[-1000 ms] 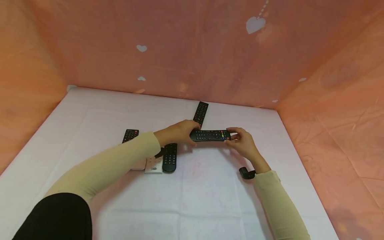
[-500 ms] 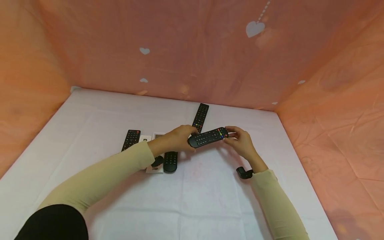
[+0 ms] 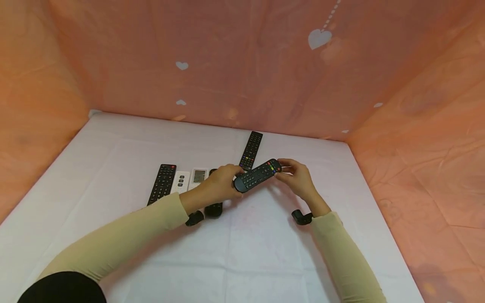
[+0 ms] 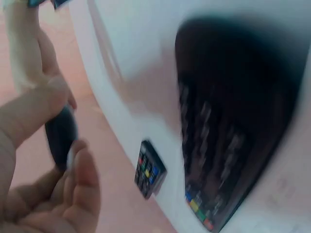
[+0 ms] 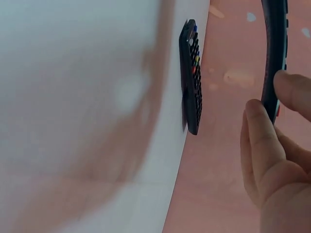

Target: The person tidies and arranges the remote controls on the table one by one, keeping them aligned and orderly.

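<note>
A black remote control (image 3: 257, 175) with coloured buttons is held above the table, slanting up to the right in the head view. My left hand (image 3: 224, 182) grips its rounded lower end. At the other end, near the coloured buttons, my right hand (image 3: 299, 179) pinches it between thumb and fingers. The right wrist view shows this remote (image 5: 275, 48) edge-on, with the right thumb (image 5: 294, 92) on its button side. Seen from the left wrist, the held remote (image 4: 60, 133) is a dark, foreshortened shape between thumb and fingers.
Behind the hands lies another black remote (image 3: 251, 149). To the left are a black remote (image 3: 163, 183), a white remote (image 3: 181, 181), a white one with a display (image 3: 199, 175) and a black one (image 3: 214, 210) partly under my left arm. Orange cloth (image 3: 227, 63) walls the white table.
The held remote has turned from level to slanted, its left end coming down toward me. Both hands have shifted left with it, and the left-side remotes are less covered by my arm.
</note>
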{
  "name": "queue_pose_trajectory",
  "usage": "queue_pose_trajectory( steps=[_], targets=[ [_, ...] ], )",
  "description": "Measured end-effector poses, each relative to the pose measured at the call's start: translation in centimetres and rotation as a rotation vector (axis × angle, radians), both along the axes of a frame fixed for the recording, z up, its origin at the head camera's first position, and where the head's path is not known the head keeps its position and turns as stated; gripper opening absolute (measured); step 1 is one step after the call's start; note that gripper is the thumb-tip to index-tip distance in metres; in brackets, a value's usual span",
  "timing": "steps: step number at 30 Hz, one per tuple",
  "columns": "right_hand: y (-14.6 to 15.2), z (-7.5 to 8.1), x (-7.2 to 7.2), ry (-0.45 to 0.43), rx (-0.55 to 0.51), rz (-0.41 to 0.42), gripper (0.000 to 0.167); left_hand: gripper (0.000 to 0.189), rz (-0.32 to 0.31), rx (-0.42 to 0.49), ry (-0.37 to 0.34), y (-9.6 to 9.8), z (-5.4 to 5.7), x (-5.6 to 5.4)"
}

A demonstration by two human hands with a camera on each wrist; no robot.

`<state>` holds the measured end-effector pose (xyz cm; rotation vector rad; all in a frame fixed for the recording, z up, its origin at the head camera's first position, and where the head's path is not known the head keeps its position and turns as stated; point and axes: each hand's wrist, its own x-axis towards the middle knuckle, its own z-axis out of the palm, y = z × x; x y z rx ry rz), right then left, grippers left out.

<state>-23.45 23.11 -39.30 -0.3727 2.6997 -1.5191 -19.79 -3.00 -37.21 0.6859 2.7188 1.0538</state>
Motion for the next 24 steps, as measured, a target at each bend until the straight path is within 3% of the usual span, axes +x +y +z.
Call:
queue_pose_trajectory(
  steps=[7, 15, 19, 24],
  targets=[
    [-1.2, -0.1, -0.4, 0.03, 0.023, 0.031, 0.048, 0.062, 0.069, 0.104, -0.03, -0.8, -0.6, 1.4],
    [-2.1, 0.1, -0.6, 0.007, 0.069, 0.086, 0.048, 0.062, 0.053, 0.127, -0.103, -1.5, -0.9, 2.5],
    [-2.7, 0.2, -0.9, 0.012, 0.067, 0.141, 0.048, 0.059, 0.065, 0.123, -0.09, -1.7, -1.3, 3.1],
    [-3.7, 0.1, -1.4, -0.015, 0.065, 0.215, 0.047, 0.053, 0.123, 0.01, -0.006, -1.8, -1.7, 3.9]
  ],
)
